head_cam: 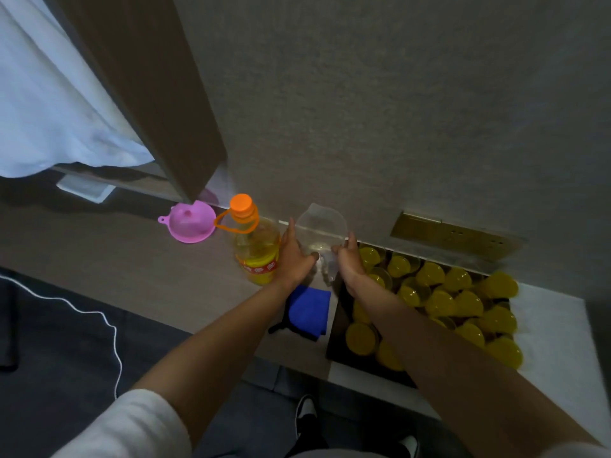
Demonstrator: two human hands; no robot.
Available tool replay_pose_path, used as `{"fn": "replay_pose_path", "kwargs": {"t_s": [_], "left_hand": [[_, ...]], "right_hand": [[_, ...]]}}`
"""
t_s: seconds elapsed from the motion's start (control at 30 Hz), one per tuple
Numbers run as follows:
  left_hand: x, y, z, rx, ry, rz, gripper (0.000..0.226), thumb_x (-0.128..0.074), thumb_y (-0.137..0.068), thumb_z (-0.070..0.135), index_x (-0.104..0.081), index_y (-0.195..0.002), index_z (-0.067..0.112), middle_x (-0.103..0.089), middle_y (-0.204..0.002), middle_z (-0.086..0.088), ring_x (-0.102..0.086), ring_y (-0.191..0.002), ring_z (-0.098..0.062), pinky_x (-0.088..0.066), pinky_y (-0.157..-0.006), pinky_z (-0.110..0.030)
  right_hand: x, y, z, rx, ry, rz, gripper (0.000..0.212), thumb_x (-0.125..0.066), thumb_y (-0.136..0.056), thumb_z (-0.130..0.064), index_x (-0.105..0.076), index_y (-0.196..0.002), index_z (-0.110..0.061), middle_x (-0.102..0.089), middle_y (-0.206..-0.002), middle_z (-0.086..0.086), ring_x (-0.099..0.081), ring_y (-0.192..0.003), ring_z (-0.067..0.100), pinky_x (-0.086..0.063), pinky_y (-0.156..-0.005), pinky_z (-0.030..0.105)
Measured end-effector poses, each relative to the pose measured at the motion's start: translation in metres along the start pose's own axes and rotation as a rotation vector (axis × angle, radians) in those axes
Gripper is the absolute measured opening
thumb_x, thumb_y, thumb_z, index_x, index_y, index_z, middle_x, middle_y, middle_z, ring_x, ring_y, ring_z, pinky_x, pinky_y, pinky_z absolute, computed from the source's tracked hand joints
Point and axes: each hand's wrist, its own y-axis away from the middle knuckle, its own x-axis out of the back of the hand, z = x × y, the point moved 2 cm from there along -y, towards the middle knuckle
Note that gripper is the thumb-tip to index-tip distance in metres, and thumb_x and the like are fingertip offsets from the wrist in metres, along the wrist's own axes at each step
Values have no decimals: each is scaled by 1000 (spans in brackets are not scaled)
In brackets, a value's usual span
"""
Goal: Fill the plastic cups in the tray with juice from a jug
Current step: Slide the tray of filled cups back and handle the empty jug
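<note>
Both hands, left hand [294,256] and right hand [347,259], gripped the clear jug [320,231] between curled fingers at the desk's [139,252] back edge, beside the tray [340,325].

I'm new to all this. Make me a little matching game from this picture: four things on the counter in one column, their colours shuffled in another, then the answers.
Things:
1. funnel
2. bottle cap
3. folded cloth
4. jug held between both hands

Colours:
A. blue
B. clear, see-through
C. pink
D. orange

Pairs: 1-C, 2-D, 3-A, 4-B
</note>
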Motion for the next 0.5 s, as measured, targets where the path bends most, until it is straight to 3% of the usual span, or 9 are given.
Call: {"fn": "replay_pose_path", "kwargs": {"t_s": [0.07,0.2,0.37,0.5], "left_hand": [[4,9,11,-37,-32,47,97,-77,-72,24,-27,-155,27,-55,-139,5,-52,-132,-14,-48,-108,-44],[6,30,37,-155,-133,94,88,-72,-76,16,-30,-154,24,-48,-147,-2,-45,-137,-18,-41,-115,-39],[2,52,64,-272,-261,199,72,-64,-85,21,-35,-151,19,-39,-155,-3,-36,-143,-22,-32,-118,-38],[-11,67,86,-401,-294,184,47,-63,-91,20,-50,-135,15,-51,-138,-4,-43,-132,-21,-37,-109,-31]], "right_hand": [[3,1,3,21,5,22,68,-46,-104,-18,-14,-162,-36,-55,-142,4,-63,-105,22,-59,-81,44],[12,6,4,28,-12,51,75,-50,-103,-18,-9,-163,-35,-39,-161,6,-49,-138,30,-47,-109,52],[31,20,-1,58,-18,70,74,-55,-104,-21,-12,-164,-30,-29,-166,4,-35,-148,30,-36,-118,48],[53,24,5,67,-13,95,75,-57,-102,-13,-16,-164,-23,-31,-165,3,-31,-151,29,-32,-117,40]]}}
